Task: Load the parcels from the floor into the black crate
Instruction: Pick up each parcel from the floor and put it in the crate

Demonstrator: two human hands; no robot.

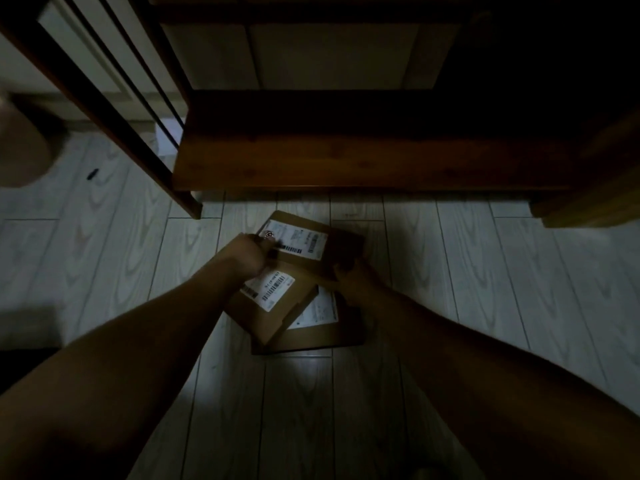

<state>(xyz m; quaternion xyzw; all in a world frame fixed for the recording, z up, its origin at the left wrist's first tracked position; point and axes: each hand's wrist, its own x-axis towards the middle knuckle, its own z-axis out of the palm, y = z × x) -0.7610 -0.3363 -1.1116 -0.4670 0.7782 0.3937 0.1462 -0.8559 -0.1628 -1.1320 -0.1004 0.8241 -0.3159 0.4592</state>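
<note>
Dim plank floor (104, 271) is carrying stacked parcels (277, 317); my left hand (251, 252) and right hand (355, 273) are clamping the top parcel (311, 252) by opposite edges for a level lift.

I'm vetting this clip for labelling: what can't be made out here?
Head view, all:
Black crate: none identifiable, darkness or frame edge.
Top parcel: label print too small, dim.
Bottom parcel: mostly under the middle parcel.
Right hand grip: fingers lost in shadow.
</note>
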